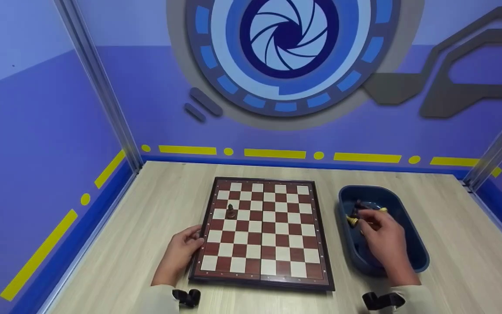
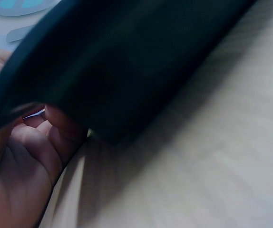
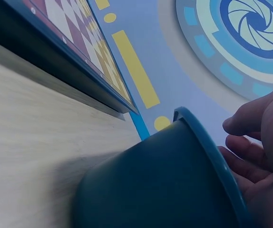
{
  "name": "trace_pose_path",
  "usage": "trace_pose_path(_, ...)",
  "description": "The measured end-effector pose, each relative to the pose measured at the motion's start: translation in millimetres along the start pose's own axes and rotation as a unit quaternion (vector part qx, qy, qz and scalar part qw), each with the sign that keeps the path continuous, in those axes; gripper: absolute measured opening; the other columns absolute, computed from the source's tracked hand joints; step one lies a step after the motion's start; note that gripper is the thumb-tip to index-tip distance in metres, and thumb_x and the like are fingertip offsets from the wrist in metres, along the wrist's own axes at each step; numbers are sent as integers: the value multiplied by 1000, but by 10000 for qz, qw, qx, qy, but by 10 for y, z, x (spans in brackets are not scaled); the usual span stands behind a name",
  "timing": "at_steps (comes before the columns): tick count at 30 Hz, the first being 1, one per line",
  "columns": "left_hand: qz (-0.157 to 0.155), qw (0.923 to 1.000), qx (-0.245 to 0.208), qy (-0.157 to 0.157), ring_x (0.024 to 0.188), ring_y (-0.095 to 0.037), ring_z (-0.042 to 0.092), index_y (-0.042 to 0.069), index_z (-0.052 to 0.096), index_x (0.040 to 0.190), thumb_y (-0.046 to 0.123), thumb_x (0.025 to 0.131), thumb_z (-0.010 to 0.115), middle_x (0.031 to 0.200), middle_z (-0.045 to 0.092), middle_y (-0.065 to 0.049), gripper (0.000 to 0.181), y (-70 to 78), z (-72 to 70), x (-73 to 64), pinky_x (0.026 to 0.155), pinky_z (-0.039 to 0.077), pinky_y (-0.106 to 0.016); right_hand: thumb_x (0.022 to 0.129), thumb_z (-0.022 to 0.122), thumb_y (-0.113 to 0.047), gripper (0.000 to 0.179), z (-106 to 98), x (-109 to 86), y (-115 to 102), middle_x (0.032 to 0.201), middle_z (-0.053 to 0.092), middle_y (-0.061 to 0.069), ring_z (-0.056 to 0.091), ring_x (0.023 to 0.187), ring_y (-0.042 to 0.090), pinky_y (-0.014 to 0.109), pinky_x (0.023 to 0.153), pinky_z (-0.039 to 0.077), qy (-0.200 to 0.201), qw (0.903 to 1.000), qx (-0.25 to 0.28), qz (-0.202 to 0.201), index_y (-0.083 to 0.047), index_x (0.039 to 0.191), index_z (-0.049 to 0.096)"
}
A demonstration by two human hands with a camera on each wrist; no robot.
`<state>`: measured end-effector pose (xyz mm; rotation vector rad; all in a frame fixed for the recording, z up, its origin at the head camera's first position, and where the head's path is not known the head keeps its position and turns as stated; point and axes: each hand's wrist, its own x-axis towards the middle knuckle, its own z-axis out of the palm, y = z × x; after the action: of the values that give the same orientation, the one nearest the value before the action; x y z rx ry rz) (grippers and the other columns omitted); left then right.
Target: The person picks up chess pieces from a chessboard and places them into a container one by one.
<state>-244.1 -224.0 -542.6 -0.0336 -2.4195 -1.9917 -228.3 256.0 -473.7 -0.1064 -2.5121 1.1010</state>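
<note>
A brown-and-white checkered chessboard (image 1: 270,226) with a dark frame lies on the table. One dark chess piece (image 1: 230,212) stands on its upper left part. My left hand (image 1: 180,253) grips the board's left edge, thumb on top; in the left wrist view its curled fingers (image 2: 32,142) reach beneath the dark edge. To the right of the board is a deep blue plastic bin (image 1: 412,231) with several dark and gold chess pieces inside. Over the bin is my right hand (image 1: 384,235), fingers bent toward the pieces; the right wrist view shows a gap between thumb and fingers, just past the rim.
The light wooden table (image 1: 164,192) carries the board and bin. A blue-purple printed wall (image 1: 155,96) rises behind it, with metal posts (image 1: 98,83) at the corners. Only a narrow strip of table separates board and bin.
</note>
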Motion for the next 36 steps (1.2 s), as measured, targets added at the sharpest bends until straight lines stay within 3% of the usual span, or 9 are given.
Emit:
trace_pose_path(5,20,10000,70,54,80,-8,58,-7,54,132,1,90,59,99,61,-14,43,4,1,6,72,51,-21,91,65,-12,18,45,-18,-12,109,66,6,59,92,-1,5,74,44,137,9996,-63,-224,-11,108,71)
trace_pose_path(8,59,9999,126,62,79,-7,57,-8,53,132,1,91,59,100,61,-14,43,7,1,1,72,50,-21,90,66,-10,17,78,-20,-28,105,68,4,55,87,-7,5,74,43,215,9991,-80,-360,-13,106,72)
trace_pose_path(17,-87,9999,-133,-36,85,-11,60,-6,50,135,3,93,58,106,60,-17,44,21,-4,-19,73,52,-23,90,67,-12,15,180,-7,-118,103,68,4,57,85,2,10,72,43,202,9984,-82,-520,-13,104,72)
trace_pose_path(25,14,10000,-87,-37,85,-7,60,-8,50,135,2,92,58,104,61,-17,45,1,-18,-13,75,51,-21,89,67,-11,17,284,21,-239,102,67,4,60,89,14,19,76,48,175,9977,-232,-610,-11,105,72)
trace_pose_path(36,51,9992,-370,-152,81,-8,60,-10,49,135,0,91,59,100,61,-17,45,18,-8,-10,72,52,-23,91,66,-13,15,421,37,-402,104,66,4,61,88,15,26,75,51,-4,9989,-111,-455,-13,104,72)
